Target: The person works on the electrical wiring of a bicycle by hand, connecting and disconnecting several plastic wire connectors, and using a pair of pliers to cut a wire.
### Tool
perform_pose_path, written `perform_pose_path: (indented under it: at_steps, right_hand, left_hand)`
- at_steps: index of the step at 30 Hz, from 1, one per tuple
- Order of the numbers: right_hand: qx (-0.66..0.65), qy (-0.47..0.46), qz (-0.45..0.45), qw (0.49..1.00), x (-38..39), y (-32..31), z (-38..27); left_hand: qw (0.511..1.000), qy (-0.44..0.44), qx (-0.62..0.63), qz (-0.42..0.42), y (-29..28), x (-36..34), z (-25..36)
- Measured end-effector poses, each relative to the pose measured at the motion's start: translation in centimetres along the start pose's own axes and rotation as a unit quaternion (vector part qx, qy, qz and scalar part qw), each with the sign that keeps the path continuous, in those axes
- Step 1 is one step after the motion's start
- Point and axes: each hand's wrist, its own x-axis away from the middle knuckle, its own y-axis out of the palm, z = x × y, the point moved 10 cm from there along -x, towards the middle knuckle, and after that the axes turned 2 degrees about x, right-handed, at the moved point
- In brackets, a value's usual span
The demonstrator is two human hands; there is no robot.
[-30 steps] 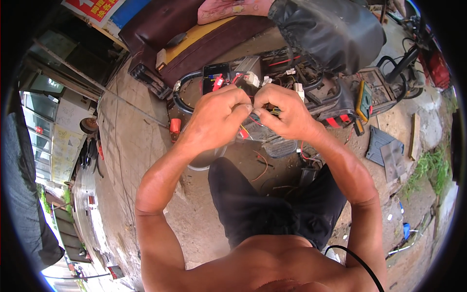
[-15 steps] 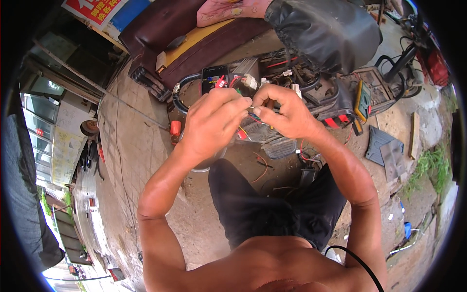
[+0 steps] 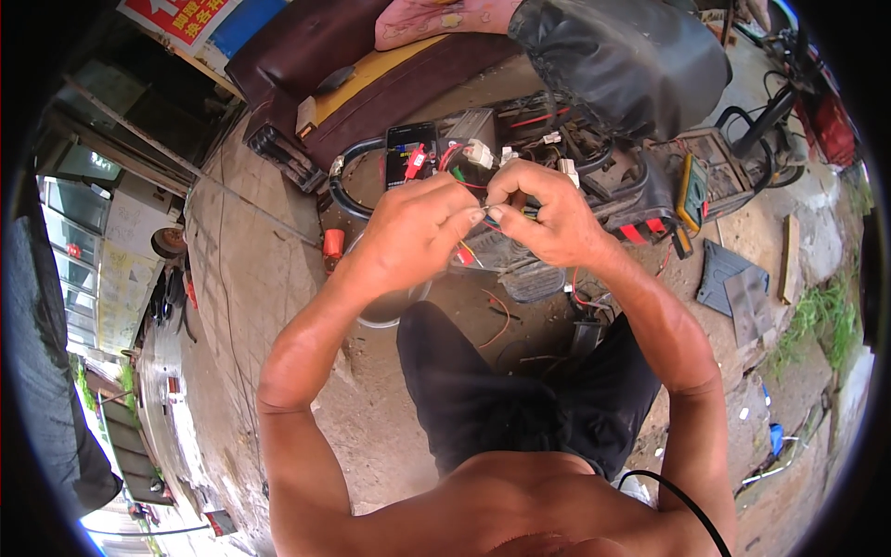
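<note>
My left hand (image 3: 422, 223) and my right hand (image 3: 546, 212) meet over the vehicle's exposed frame, their fingertips almost touching. Between the pinched thumbs and forefingers runs a thin wire (image 3: 486, 211), mostly hidden by the fingers. Just behind the hands are a white plug connector (image 3: 479, 154) with red wires and a red connector (image 3: 415, 161). The red one lies in front of a dark flat box (image 3: 401, 141). Yellow and red wire ends (image 3: 470, 251) hang below my left fingers, above a dark ribbed footrest (image 3: 533, 283).
A yellow-green multimeter (image 3: 691, 193) rests on the frame at right. A black covered seat (image 3: 617, 70) and a maroon sofa (image 3: 399, 93) stand behind. On the left sit a red cup-like container (image 3: 334, 244) and a round metal-rimmed vessel (image 3: 394, 304), partly hidden by my forearm.
My left hand has shifted slightly down and rolled, uncovering more of the red connector and wires. My right hand has barely moved; both still pinch at the wire.
</note>
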Motion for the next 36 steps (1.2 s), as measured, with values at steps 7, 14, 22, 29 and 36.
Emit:
perform_pose_path:
  at_steps: [7,14,22,29,36]
  right_hand:
    - [-0.023,0.012,0.0,1.0,0.0,0.2,0.4]
    - [0.004,0.016,0.012,1.0,0.3,-0.4,0.0]
    - [-0.006,0.052,0.073,0.996,2.1,-3.6,-0.6]
    - [-0.03,0.161,0.13,0.978,6.5,-5.1,2.0]
    - [0.086,0.15,0.075,0.982,4.6,-3.9,-0.2]
  left_hand:
    - [0.951,-0.18,0.251,0.029,0.6,1.4,-4.9]
    - [0.933,-0.17,0.314,0.058,1.2,1.9,-5.6]
    - [0.949,-0.07,0.285,0.113,0.3,3.1,-4.8]
    - [0.961,0.02,0.133,0.243,-2.0,5.5,-0.8]
    - [0.957,0.041,-0.129,0.256,-0.5,5.4,4.6]
